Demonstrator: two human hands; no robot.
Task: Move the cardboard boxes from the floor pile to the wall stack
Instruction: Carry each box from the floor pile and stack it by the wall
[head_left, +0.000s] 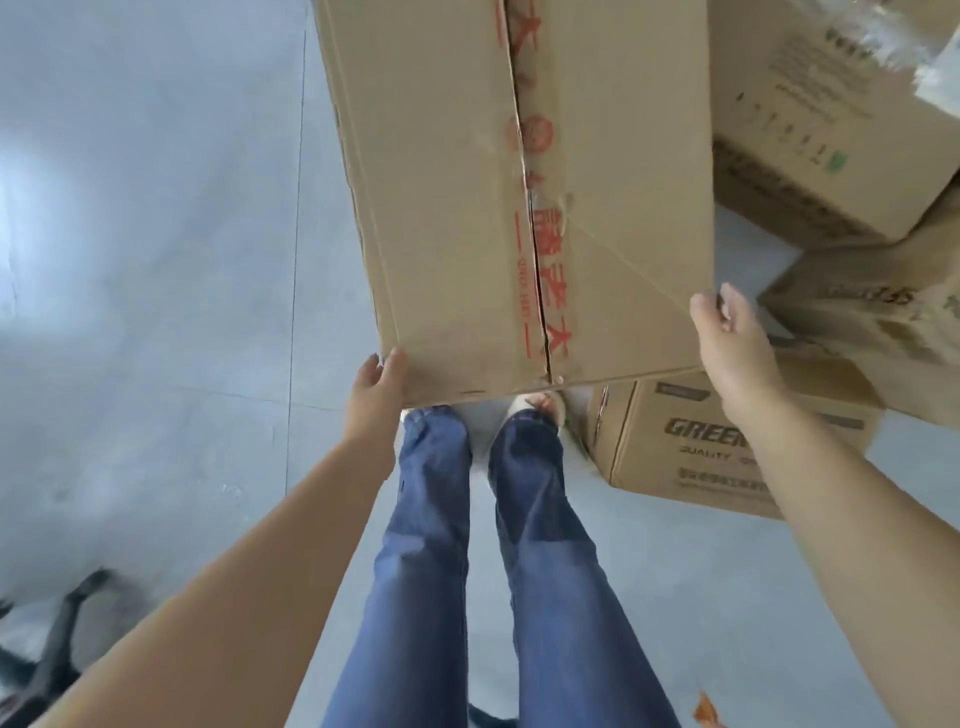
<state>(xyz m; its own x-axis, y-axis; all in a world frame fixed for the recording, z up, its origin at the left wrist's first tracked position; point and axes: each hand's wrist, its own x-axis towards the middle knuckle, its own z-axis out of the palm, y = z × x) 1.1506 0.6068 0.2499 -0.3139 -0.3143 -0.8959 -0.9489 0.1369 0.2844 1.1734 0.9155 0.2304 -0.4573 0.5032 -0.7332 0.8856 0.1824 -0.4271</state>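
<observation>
Both hands grasp a large cardboard box (467, 208) (red-printed tape along its seam) above the tiled floor (156, 260): left hand (375, 387) at its near-left corner, right hand (732, 343) seemingly curled round the near-right corner, beside piled boxes (831, 130).

bare forearms (249, 587), blue jeans (545, 571), light shoes (540, 402)
</observation>
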